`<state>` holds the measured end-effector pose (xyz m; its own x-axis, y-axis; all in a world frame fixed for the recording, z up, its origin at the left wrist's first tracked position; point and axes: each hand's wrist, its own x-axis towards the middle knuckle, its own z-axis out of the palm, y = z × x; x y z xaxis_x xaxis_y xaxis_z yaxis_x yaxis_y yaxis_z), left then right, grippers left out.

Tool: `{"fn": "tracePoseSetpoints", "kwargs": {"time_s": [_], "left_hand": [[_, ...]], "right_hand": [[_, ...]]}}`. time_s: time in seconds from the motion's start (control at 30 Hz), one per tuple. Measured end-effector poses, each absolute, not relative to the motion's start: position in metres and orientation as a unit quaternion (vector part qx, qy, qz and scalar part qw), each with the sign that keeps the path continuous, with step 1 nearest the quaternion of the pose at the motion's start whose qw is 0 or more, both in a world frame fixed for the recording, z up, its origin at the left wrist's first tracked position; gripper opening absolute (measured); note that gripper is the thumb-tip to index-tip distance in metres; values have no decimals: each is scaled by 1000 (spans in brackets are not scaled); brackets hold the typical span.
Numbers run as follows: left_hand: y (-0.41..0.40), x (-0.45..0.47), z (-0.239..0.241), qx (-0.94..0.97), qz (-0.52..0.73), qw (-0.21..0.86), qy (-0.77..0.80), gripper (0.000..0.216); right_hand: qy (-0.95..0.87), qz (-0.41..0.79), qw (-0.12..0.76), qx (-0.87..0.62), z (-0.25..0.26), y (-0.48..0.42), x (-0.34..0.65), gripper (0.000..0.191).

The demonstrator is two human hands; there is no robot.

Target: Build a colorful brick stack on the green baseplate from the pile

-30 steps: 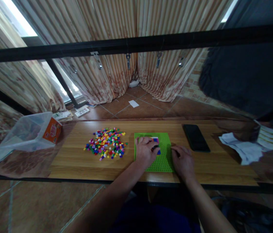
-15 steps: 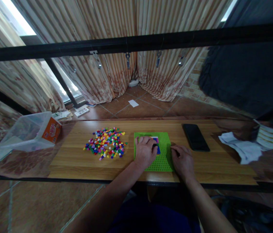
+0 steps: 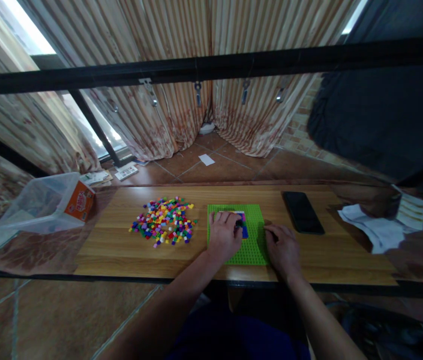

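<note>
Across the long wood-grain tabletop point(image 3: 117, 255), a square green studded plastic baseplate point(image 3: 254, 254) lies between two bare hands, near the front edge. Left of it spreads a loose heap of small multicoloured plastic bricks point(image 3: 164, 221); beyond its right far corner, a flat black phone point(image 3: 303, 212) lies at a slant. Crumpled white paper point(image 3: 372, 229) sits at the table's right end, and a see-through plastic tub point(image 3: 40, 202) stands past the left end. Its orange label point(image 3: 79, 202) bears pale lettering too blurred to read; dark print on a white card point(image 3: 126, 171) on the floor is equally illegible. A strip of wood separates heap from baseplate, another the phone from the baseplate. The left hand point(image 3: 225, 234) arches over the baseplate, partly covering a white, pink and blue brick patch point(image 3: 245, 233); whether its bent fingers pinch a brick I cannot tell. The right hand point(image 3: 283, 250) rests curled at the baseplate's right edge, its grip equally unclear
</note>
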<state>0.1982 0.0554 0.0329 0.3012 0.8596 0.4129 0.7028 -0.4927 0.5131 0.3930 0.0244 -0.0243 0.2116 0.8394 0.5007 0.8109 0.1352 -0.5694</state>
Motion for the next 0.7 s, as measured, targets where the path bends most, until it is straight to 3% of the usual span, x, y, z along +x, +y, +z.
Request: {"fn": "tracePoseSetpoints", "kwargs": {"time_s": [0.4,0.7], "left_hand": [[14,145,9,733,415,146,518,33],[16,146,-6,749,390,176,506,33]], "right_hand": [[-553,135,474,-672,3,22,377,38],[-584,145,409,-686,24,31,332,44]]}}
